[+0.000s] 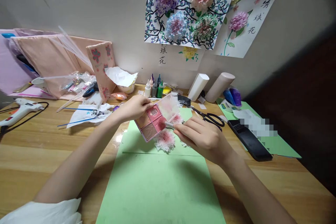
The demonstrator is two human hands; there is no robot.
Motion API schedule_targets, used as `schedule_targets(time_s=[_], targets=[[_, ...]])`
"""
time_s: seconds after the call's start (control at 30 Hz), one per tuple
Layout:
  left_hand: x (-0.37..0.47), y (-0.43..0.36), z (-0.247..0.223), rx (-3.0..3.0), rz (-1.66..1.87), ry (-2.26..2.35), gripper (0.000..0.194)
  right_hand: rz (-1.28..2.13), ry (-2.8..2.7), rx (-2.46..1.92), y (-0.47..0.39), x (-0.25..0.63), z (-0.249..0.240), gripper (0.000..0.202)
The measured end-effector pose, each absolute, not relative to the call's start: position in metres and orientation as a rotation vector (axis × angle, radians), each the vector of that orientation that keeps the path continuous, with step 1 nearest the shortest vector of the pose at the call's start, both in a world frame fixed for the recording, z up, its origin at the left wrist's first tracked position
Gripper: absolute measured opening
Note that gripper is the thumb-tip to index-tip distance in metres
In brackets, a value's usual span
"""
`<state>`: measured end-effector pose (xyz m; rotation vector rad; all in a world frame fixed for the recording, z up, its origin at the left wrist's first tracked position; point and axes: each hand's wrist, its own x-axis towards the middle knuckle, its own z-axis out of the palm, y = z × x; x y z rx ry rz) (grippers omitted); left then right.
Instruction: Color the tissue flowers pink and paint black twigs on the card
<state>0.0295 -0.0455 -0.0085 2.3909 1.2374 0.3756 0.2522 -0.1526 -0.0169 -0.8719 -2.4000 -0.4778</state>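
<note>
Palette (pixel 149 131), gripped at its edge by the left hand (pixel 136 107) above green paper (pixel 160 185), is tilted, presumably so that its pans are presented to the brush (pixel 169 125) pinched in the right hand (pixel 203 134); a flower (pixel 166 141) is seen close by.

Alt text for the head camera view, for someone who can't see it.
Left hand holds an open makeup palette; right hand holds a brush at its pink powder. Below, pink-tinged white flowers lie on green sheets; floral art hangs behind.

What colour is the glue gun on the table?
The glue gun is white, seen at the left of the head view.
</note>
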Motion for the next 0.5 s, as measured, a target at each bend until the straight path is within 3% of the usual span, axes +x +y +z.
schedule_targets(time_s=[0.3, 0.5], targets=[[0.021, -0.046, 0.000, 2.342, 0.452, 1.367, 0.031, 0.121, -2.436, -1.159, -0.146, 0.255, -0.023, 0.018], [0.019, -0.046, 0.005, 2.303, 0.493, 1.358, 0.029, 0.122, -2.255, -1.232, -0.136, 0.250, -0.037, 0.009]])
